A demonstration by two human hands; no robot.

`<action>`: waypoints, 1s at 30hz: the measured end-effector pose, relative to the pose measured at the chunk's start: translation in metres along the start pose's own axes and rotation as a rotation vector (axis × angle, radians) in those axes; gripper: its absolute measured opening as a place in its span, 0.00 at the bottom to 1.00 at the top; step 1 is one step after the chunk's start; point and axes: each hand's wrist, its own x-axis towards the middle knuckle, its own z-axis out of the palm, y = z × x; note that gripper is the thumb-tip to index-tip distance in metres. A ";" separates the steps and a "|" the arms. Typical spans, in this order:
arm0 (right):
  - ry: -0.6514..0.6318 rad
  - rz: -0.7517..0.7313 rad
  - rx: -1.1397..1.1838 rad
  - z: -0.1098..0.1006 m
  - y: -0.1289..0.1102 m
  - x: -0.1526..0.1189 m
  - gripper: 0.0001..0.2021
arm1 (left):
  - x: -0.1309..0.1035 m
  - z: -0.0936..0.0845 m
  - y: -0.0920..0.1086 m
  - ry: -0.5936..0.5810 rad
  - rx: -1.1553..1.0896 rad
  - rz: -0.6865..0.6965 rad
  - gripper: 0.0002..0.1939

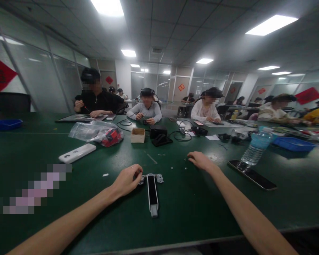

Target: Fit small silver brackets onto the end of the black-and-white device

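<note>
My left hand (129, 180), its fingers curled and thumb bent in, grips the left metal bracket of a T-shaped device. This device (152, 193) has a long black body with a silver rim, a grey end towards me and brackets on both sides at its far end; it lies on the green table. The right bracket (160, 178) is uncovered. My right hand (200, 161) reaches low over the table, fingers extended and slightly bent, with nothing visible in them. Close to its fingertips are small metal rings (185, 168), and another ring (172, 168) lies further left.
On the left lie a white power bank-like case (77, 153) and a plastic bag with red parts (95, 132). Ahead stand a small open box (137, 136) and a black holder (159, 134). A water bottle (256, 147), a phone (251, 174) and a blue tray (295, 144) are right. People sit opposite.
</note>
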 end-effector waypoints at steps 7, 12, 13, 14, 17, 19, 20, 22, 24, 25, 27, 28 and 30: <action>0.008 -0.041 0.036 0.011 -0.018 0.012 0.09 | -0.001 0.003 -0.003 0.021 -0.005 -0.005 0.07; 0.045 -0.050 0.079 0.005 -0.026 0.005 0.07 | -0.002 0.002 -0.002 0.012 0.007 -0.005 0.06; 0.058 -0.061 0.086 0.003 -0.030 0.003 0.07 | -0.002 0.002 -0.002 0.014 0.010 -0.005 0.06; 0.077 -0.077 0.097 0.000 -0.035 0.000 0.08 | -0.002 0.002 -0.002 0.017 0.011 -0.004 0.06; 0.181 -0.190 0.205 -0.006 -0.061 -0.009 0.08 | -0.003 0.002 -0.002 0.041 0.000 0.012 0.06; 0.256 -0.316 0.353 -0.008 -0.084 -0.018 0.08 | -0.004 0.001 0.000 0.048 -0.015 0.032 0.07; 0.266 -0.374 0.425 -0.008 -0.097 -0.024 0.08 | -0.004 0.000 0.002 0.048 -0.016 0.047 0.07; 0.268 -0.462 0.544 -0.008 -0.123 -0.037 0.07 | -0.006 -0.001 0.007 0.052 0.002 0.096 0.08; 0.246 -0.514 0.647 -0.006 -0.147 -0.051 0.06 | -0.007 0.000 0.011 0.066 0.030 0.173 0.08; 0.226 -0.531 0.698 -0.005 -0.156 -0.057 0.05 | -0.008 0.001 0.012 0.074 0.036 0.220 0.08; 0.187 -0.534 0.792 -0.005 -0.171 -0.066 0.04 | -0.009 0.003 0.013 0.083 0.034 0.307 0.07; 0.172 -0.528 0.835 -0.005 -0.175 -0.069 0.03 | -0.009 0.004 0.013 0.085 0.031 0.337 0.06; 0.158 -0.496 0.894 -0.005 -0.180 -0.073 0.03 | -0.009 0.005 0.012 0.087 0.037 0.359 0.06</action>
